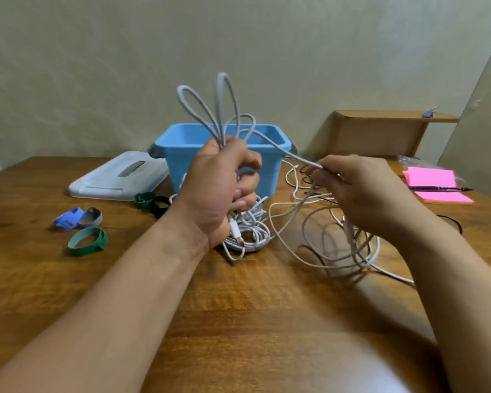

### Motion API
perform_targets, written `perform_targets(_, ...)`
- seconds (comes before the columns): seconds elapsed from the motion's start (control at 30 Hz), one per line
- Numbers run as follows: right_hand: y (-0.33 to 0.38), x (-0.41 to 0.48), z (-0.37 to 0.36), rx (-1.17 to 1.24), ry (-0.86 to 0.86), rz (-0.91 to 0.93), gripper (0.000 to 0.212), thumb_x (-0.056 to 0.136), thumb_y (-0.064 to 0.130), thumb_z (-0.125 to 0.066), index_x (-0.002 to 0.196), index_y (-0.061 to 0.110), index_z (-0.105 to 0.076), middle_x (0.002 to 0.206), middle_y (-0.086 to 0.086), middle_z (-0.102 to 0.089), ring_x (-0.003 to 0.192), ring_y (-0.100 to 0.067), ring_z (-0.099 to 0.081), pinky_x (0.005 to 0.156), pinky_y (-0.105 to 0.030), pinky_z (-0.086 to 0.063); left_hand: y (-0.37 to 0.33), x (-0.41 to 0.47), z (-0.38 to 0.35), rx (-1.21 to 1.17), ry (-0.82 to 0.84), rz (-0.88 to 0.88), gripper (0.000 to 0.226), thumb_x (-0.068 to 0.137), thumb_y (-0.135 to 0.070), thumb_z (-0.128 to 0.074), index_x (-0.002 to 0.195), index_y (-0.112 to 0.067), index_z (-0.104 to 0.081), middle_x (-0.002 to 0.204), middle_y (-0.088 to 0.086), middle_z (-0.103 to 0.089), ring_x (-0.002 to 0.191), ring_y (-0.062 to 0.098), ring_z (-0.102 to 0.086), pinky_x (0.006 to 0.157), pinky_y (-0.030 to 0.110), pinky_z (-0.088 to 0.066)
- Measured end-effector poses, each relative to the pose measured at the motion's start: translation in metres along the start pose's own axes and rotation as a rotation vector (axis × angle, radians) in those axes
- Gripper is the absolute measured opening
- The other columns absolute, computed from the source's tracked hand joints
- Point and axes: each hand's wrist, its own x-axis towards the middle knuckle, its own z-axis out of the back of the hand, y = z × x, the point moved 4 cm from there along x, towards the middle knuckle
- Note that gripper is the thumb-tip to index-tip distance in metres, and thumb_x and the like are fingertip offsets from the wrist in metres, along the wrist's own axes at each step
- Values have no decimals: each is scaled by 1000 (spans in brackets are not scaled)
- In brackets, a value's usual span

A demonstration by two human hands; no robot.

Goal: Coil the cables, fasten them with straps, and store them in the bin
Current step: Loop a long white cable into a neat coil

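Note:
My left hand point(220, 182) is closed around a bundle of white cable loops point(223, 106) that stick up above the fist, in front of the blue bin point(182, 157). A strand of the same cable runs right to my right hand point(363, 188), which pinches it between thumb and fingers. More white cable point(309, 239) lies tangled on the table below both hands, with a connector end hanging under my left hand. Velcro straps lie at the left: a green one point(88, 241), a blue one point(68, 219), a grey one point(92, 217) and dark ones point(150, 202).
The bin's white lid point(116, 177) lies flat to the left of the bin. A pink sticky-note pad point(437, 185) with a black pen point(440, 189) sits at the right edge. A small wooden shelf point(380, 131) stands against the wall. Thin black cable point(451, 219) trails at the right.

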Motion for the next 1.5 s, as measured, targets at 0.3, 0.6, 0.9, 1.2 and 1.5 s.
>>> perform_targets(0.3, 31, -1, 5, -6, -132, 109, 25, 105, 42, -34, 90, 34, -52, 78, 11, -62, 81, -26, -60, 89, -46, -45, 14, -7, -22, 159, 119, -22, 29, 97, -10, -73, 118, -10, -53, 83, 2, -50, 51, 8, -41, 47, 25, -33)
perform_targets(0.6, 57, -8, 0, -240, 147, 150, 41, 98, 32, -24, 110, 37, -63, 103, 12, -68, 104, -14, -58, 108, -40, -33, 14, -14, -31, 572, 142, -267, 53, 87, -39, -86, 124, -17, -54, 114, -2, -68, 103, 6, -70, 98, 29, -54)
perform_targets(0.9, 45, -6, -8, -175, 186, 153, 22, 102, 55, -52, 88, 37, -54, 78, 15, -66, 79, -12, -56, 103, -45, -41, -3, -2, -11, -129, -82, -219, 60, 112, -45, -39, 65, -23, -67, 63, 8, -68, 65, 24, -66, 79, 43, -59)
perform_targets(1.2, 40, -9, -12, -73, 236, 117, 24, 97, 45, -62, 120, 48, -60, 105, 30, -65, 103, 1, -56, 108, -42, -34, -11, 2, -3, -391, -28, -96, 43, 112, -52, -36, 84, -22, -44, 55, -7, -24, 41, 7, -19, 38, 21, -23)
perform_targets(1.5, 46, -9, -19, 36, 281, 87, 26, 100, 55, -59, 124, 46, -60, 95, 26, -73, 82, 8, -60, 101, -44, -46, -9, 2, -8, -545, 126, -22, 46, 112, -51, -36, 81, -20, -47, 55, -8, -21, 39, 4, -19, 36, 20, -20)
